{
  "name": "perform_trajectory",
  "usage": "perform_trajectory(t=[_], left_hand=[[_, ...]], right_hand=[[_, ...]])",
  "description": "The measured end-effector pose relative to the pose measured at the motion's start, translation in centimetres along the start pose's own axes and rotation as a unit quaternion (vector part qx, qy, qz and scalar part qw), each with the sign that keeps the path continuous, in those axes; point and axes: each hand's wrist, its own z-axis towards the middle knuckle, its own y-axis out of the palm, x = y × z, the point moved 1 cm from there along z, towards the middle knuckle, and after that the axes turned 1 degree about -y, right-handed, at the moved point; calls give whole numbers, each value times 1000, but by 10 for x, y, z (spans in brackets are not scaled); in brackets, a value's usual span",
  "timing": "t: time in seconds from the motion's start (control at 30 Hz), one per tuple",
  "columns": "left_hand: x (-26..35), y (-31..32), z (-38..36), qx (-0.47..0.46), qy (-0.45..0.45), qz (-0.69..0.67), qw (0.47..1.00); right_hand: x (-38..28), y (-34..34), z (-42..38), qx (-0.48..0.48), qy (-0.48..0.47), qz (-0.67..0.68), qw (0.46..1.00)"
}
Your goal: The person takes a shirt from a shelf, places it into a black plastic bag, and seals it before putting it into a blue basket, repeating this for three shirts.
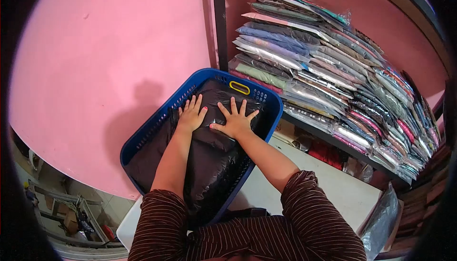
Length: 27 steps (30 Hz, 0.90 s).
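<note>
Both hands lie on black plastic packages inside a blue plastic basket. My left hand rests near the basket's far left part, palm down, with its fingers stretched out. To its right, my right hand presses flat on the shiny black plastic, fingers spread wide. Neither hand grips anything. The basket has perforated sides and a yellow-rimmed handle opening at its far end. My forearms hide part of the packages.
The basket stands on a white table against a pink wall. On a shelf at the right are stacks of clothes in clear plastic bags. A grey plastic bag is at the lower right. Metal frames stand at the lower left.
</note>
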Motion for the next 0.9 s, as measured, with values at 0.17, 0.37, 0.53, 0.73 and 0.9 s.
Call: perform_trajectory(t=[0.17, 0.37, 0.53, 0.73, 0.9], left_hand=[[1, -1, 0, -11, -1, -3, 1000], [-1, 3, 2, -7, 3, -10, 1000], [-3, 8, 5, -11, 1, -10, 1000], [1, 3, 4, -15, 0, -11, 1000], [9, -22, -5, 148, 130, -45, 979]], right_hand=[[0, 0, 2, -19, 6, 8, 1000], [1, -1, 3, -39, 13, 16, 999], [1, 1, 5, -55, 19, 15, 998], [2, 1, 7, -66, 18, 16, 998], [8, -8, 4, 20, 53, 92, 994]])
